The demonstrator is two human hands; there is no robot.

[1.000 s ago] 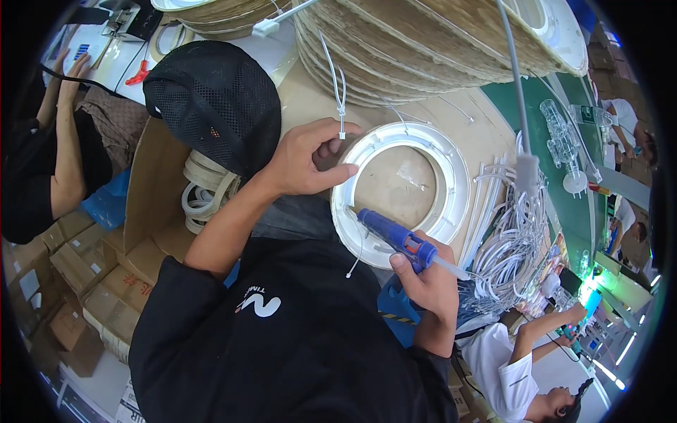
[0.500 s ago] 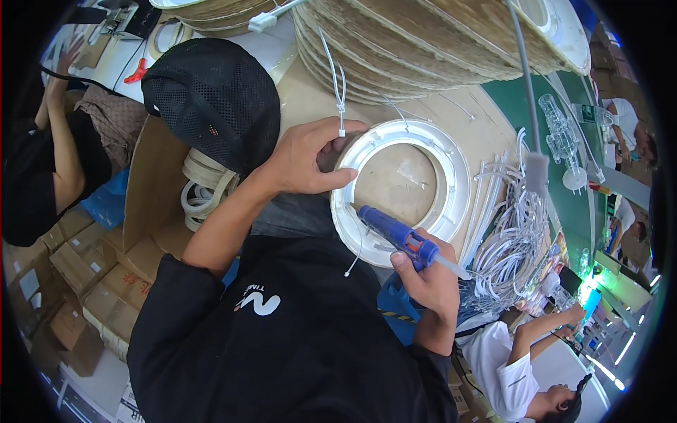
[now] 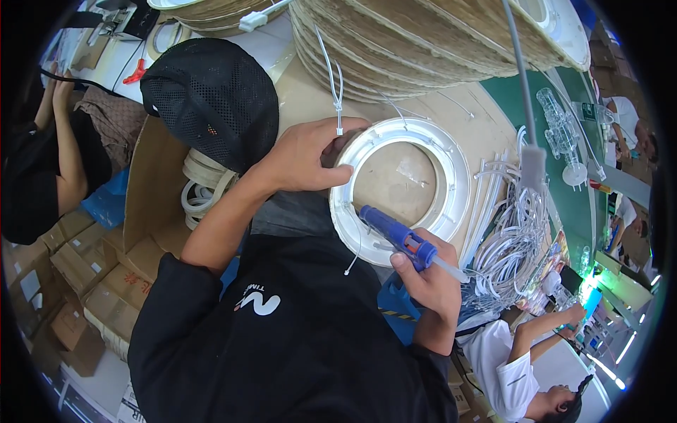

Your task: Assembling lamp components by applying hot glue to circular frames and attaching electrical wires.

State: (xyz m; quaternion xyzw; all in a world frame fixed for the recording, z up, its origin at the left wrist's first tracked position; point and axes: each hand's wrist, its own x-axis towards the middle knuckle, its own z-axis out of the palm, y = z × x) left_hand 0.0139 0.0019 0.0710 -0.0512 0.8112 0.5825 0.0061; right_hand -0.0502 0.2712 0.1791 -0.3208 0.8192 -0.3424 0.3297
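Observation:
A white ring-shaped part (image 3: pixel 457 176) with a channelled face lies tilted in front of me. My left hand (image 3: pixel 303 155) is closed on its left rim, thumb on the upper face and fingers behind. In my right hand (image 3: pixel 435 280) I grip a blue glue gun (image 3: pixel 395 231), its nozzle at the ring's lower-left inner edge. A translucent glue stick (image 3: pixel 451 270) sticks out of the gun's back end. A thin white wire (image 3: pixel 358 250) with a small end piece hangs over the ring's lower-left side. Cable ties (image 3: pixel 338 92) stand up by my left fingers.
Stacked ring-like parts (image 3: pixel 395 53) rise at the back. Bundled clear and white wires (image 3: pixel 508 240) lie on the right. A black mesh cap (image 3: pixel 211 102) blocks part of the left, above an open carton (image 3: pixel 144 190). A grey cord (image 3: pixel 522 77) hangs at upper right. Co-workers sit on both sides.
The ring and both hands stay almost in place; my left hand has shifted very slightly left. At far left, the co-worker's hands have moved lower.

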